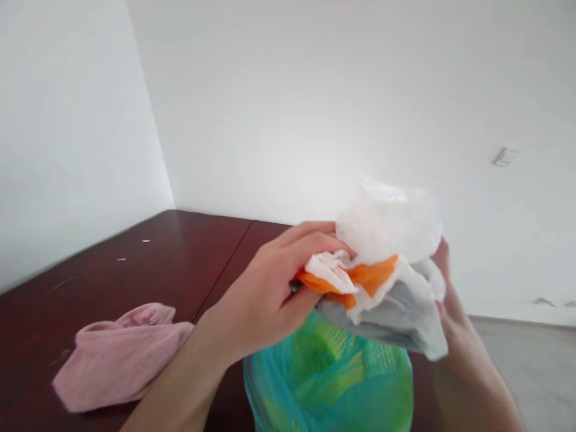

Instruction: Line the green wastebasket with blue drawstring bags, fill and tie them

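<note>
Both my hands hold up a bunched bundle of crumpled plastic bags (pixel 389 234), mostly white with orange and grey parts. My left hand (pixel 281 279) is closed on its left side, thumb below and fingers above, by the orange-and-white folds. My right hand (pixel 454 318) grips the right side; most of its fingers are hidden behind the plastic. Right below the bundle stands a green basket-like bin (pixel 333 339) with a mesh wall, lined with a translucent blue-green bag (pixel 279 390). The bundle hangs above its opening and covers part of the far rim.
A crumpled pink cloth (pixel 126 354) lies on the dark red-brown table (pixel 180 252), left of my left forearm. Small white scraps (pixel 146 240) lie farther back. White walls (pixel 270 120) rise behind and to the left. Grey floor (pixel 531 354) shows at the right.
</note>
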`<state>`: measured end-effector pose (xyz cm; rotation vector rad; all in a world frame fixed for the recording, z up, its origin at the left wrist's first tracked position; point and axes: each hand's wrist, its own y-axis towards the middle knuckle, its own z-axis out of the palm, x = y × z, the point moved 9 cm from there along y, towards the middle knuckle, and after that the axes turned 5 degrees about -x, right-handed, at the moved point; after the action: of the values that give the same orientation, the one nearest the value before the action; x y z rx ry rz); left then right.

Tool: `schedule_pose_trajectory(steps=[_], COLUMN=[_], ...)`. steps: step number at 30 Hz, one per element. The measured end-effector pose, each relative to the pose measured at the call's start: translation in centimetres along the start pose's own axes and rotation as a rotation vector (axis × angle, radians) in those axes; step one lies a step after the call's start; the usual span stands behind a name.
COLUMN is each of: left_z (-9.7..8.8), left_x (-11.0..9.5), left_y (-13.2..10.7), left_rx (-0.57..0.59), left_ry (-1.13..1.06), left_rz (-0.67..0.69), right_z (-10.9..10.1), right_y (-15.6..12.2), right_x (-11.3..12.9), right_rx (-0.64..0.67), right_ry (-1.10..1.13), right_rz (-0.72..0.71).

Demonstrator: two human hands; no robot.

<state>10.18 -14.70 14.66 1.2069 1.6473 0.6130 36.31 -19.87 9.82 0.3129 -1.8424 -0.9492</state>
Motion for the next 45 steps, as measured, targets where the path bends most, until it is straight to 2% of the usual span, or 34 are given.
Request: schedule_pose_trajectory(steps=[2,4,9,11,16,19,21,25,27,31,35,42,45], left_z=[2.0,3.0,3.0,3.5,5.2,5.5,5.4,4.7,4.1,2.6,2.9,5.2,5.7], left_x=[-0.6,-0.8,-1.1,-1.3,-1.4,-1.4,-0.8,1.4,2.1,2.7,2.7,3.3,4.2], left_y=[-0.2,-0.3,-0.4,-0.6,-1.7,-2.0,-1.8,-1.1,-0.8,0.0,0.4,-0.9,-1.7], left_rx=[0.152,0.232,0.199,0.231,0.358,0.342,0.296,0.249,0.256,0.210,0.147,0.178,0.179], left_ry=[-0.061,-0.044,0.225,0.217,0.069,0.041,0.067,0.146,0.171,0.164,0.036,-0.405,-0.552], left_rz=[0.009,0.019,0.032,0.030,-0.003,0.042,0.029,-0.094,-0.144,-0.228,-0.299,-0.517,-0.626], right_z=[2.4,4.1,5.4,5.0,3.2,4.4,5.9,8.6,8.7,7.8,9.2,10.1,10.6], right_y=[-0.6,-1.6,-2.9,-2.6,-1.9,-1.4,-0.9,-0.1,-0.1,-0.3,-1.5,-2.5,-2.7], right_x=[1.2,1.5,0.7,-0.1,-2.6,-3.4,-3.5,-2.8,-2.3,0.2,3.2,5.6,5.7], right_rx=[0.074,0.065,-0.006,-0.052,-0.325,-0.314,-0.217,0.093,0.206,0.274,0.423,0.303,0.307], right_ry=[0.151,0.260,0.366,0.377,0.331,0.319,0.325,0.299,0.216,0.016,-0.040,-0.229,-0.323], right_rz=[0.107,0.205,0.331,0.352,0.430,0.496,0.502,0.425,0.354,0.064,-0.185,-0.429,-0.447])
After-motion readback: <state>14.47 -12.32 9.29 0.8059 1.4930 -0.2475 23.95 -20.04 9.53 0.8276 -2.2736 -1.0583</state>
